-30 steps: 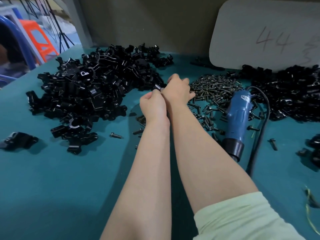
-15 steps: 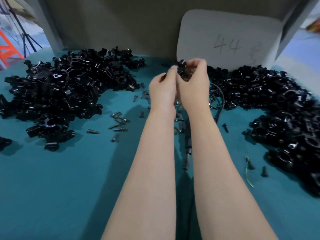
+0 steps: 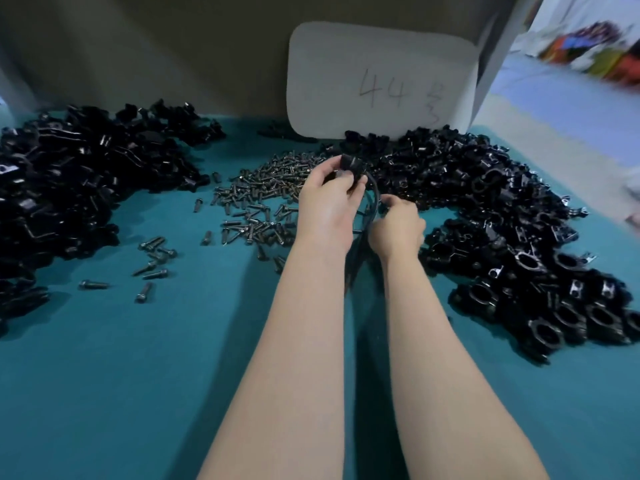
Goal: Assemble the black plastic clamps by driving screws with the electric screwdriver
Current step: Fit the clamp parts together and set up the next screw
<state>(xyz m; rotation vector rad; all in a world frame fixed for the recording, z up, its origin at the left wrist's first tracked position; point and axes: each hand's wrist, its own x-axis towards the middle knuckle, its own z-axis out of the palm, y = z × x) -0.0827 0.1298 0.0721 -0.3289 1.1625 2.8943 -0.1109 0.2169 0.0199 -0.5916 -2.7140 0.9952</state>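
Loose clamp parts (image 3: 86, 188) heaped at far left, plenty left to do imo; screw pile (image 3: 263, 195) mid-frame; left hand (image 3: 325, 209) pinches one black clamp (image 3: 349, 166) just above centre; right hand (image 3: 398, 226) curled by the cord (image 3: 372, 202), can't tell what it grips; finished-looking clamps (image 3: 519, 237) piled right

The right hand (image 3: 398, 230) has dropped off the clamp (image 3: 349, 165), leaving the left hand (image 3: 325, 206) holding it.

Black clamps (image 3: 519, 216), dark metallic screws (image 3: 263, 199), teal table (image 3: 138, 375), white board (image 3: 381, 81)
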